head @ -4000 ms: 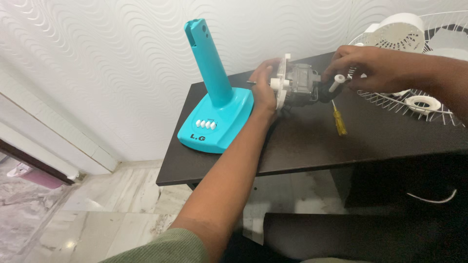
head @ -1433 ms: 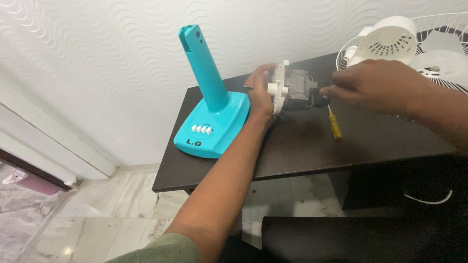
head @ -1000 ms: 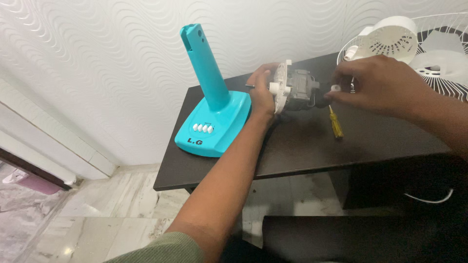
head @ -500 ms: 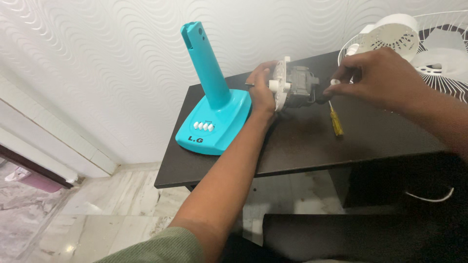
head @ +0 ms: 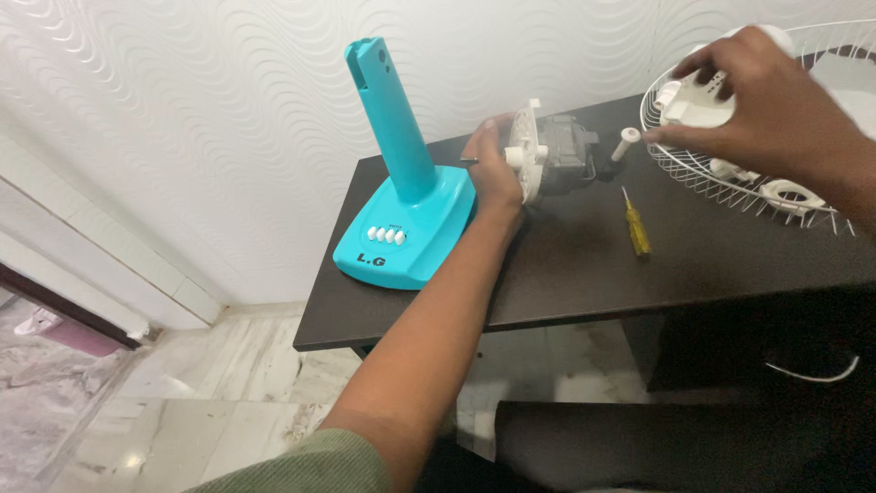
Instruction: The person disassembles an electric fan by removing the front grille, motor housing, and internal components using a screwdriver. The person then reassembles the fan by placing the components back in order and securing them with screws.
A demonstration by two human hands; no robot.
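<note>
My left hand grips a grey fan motor by its round white front plate and holds it on edge on the dark table. A small white knob sticks out from the motor's rear end. My right hand is off to the right, over the white wire fan grille, with fingers and thumb closed around a white vented motor cover that lies in the grille. A yellow-handled screwdriver rests on the table between the motor and the grille.
A turquoise fan stand with a tall column and a row of white buttons stands at the table's left end, close to my left hand. A white ring-shaped part lies in the grille. A textured white wall runs behind; marble floor lies below.
My right hand has left the white knob at the motor's rear and moved right and up onto the white cover in the grille. The left hand still holds the motor.
</note>
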